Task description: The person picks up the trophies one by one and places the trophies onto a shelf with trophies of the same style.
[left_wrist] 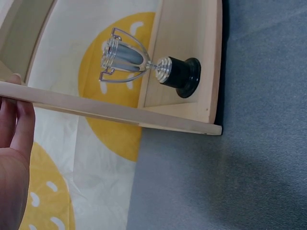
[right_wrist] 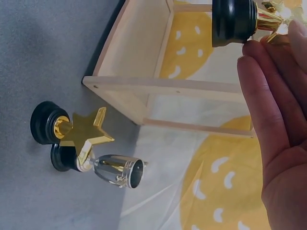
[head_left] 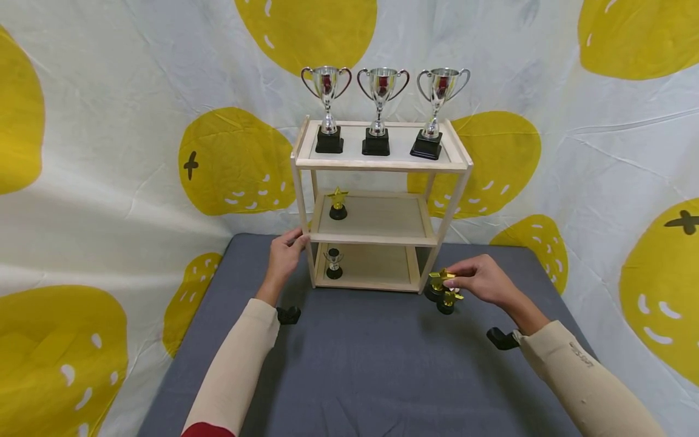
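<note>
My right hand (head_left: 483, 280) pinches a gold star trophy (right_wrist: 233, 23) by its star, its black base held off the table near the shelf's front right corner. Below it, a second gold star trophy (right_wrist: 86, 133) stands on the table beside a small silver cup trophy (right_wrist: 117, 168), which is mostly hidden in the head view. My left hand (head_left: 285, 258) grips the left post of the wooden shelf (head_left: 366, 239). On the middle level stands another star trophy (head_left: 338, 205), and a small silver cup (left_wrist: 127, 60) stands on the bottom level, both at the left.
Three large silver cups with black bases, the left cup (head_left: 327, 103), middle cup (head_left: 379, 103) and right cup (head_left: 435, 106), stand along the shelf's top. A grey cloth (head_left: 371, 364) covers the table. A fruit-patterned curtain (head_left: 136, 79) hangs behind and at the sides.
</note>
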`<state>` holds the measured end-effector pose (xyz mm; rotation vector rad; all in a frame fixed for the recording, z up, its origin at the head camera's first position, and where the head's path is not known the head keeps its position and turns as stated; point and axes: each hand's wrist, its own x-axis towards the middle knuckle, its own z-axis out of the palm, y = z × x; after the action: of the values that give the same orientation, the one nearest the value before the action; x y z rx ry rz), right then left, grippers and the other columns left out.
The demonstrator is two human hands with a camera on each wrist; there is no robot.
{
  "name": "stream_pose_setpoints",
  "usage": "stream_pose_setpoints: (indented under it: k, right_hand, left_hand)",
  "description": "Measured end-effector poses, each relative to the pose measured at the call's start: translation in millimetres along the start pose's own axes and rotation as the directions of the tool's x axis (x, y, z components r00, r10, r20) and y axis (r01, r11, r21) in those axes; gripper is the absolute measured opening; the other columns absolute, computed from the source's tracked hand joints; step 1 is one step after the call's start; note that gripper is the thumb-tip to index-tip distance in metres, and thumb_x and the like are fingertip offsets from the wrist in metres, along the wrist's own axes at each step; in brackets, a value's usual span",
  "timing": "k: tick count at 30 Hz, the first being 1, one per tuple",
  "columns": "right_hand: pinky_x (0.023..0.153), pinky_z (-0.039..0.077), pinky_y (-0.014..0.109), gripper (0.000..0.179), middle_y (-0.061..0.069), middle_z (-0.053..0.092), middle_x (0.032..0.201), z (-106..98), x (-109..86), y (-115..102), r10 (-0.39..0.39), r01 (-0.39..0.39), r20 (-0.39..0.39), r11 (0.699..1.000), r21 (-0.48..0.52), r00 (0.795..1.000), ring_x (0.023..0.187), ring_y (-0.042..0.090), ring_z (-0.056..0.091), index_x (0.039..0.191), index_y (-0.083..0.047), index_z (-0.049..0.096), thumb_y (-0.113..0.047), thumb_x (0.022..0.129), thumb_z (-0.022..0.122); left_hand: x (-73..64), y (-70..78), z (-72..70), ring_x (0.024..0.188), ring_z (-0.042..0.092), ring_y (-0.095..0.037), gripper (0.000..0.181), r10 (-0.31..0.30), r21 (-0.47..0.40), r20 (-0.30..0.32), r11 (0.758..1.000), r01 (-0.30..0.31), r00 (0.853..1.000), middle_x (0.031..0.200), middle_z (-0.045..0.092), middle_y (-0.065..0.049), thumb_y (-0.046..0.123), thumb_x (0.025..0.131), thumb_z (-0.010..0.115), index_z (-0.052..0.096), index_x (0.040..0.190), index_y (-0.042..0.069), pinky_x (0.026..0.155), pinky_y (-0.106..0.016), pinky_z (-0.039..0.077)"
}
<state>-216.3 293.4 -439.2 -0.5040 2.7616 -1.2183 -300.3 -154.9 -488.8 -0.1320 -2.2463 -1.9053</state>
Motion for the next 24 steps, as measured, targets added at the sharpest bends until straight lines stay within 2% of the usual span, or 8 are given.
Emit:
stream_pose_setpoints:
  k: [11,17,20,24]
  right_hand:
    - [0.066,0.061,0.024,0.024,0.011,0.081,0.094,1.4,4.3,-5.5,0.01,-0.01,0.012,1.0,0.01,1.0,0.072,0.007,0.072,0.108,-0.001,0.082,-0.017,0.09,0.083]
    - [0.064,0.061,0.024,0.022,0.011,0.081,0.093,2.9,8.6,-8.2,0.009,-0.01,0.018,1.0,0.016,1.0,0.072,0.007,0.071,0.107,-0.002,0.082,-0.016,0.09,0.083]
    - [0.064,0.061,0.025,0.022,0.012,0.081,0.093,3.9,10.5,-9.1,0.001,-0.002,0.019,1.0,0.018,1.0,0.072,0.007,0.072,0.107,-0.001,0.082,-0.015,0.09,0.083]
    - [0.065,0.062,0.025,0.022,0.013,0.081,0.093,4.7,12.2,-11.0,-0.009,0.008,0.022,1.0,0.024,1.0,0.072,0.007,0.073,0.107,-0.001,0.082,-0.015,0.09,0.083]
  left_hand:
    - [1.0,0.2,0.0,0.124,0.068,-0.038,0.037,-0.002,-0.013,-0.007,1.0,0.002,1.0,0.137,0.066,-0.021,0.017,0.103,0.067,0.068,0.139,0.005,0.106,-0.044,0.058]
    - [1.5,1.5,0.0,0.128,0.065,-0.039,0.039,-0.024,-0.015,0.009,1.0,0.024,1.0,0.142,0.062,-0.023,0.015,0.105,0.063,0.064,0.142,0.004,0.11,-0.045,0.056]
    - [-0.4,7.5,0.2,0.13,0.064,-0.04,0.04,-0.044,-0.01,0.025,0.999,0.044,0.999,0.144,0.06,-0.025,0.014,0.106,0.061,0.062,0.144,0.001,0.111,-0.046,0.055]
    - [-9.1,26.2,-1.1,0.13,0.064,-0.041,0.039,-0.052,-0.001,0.032,0.999,0.052,0.998,0.143,0.061,-0.026,0.012,0.106,0.062,0.062,0.143,-0.002,0.111,-0.046,0.055]
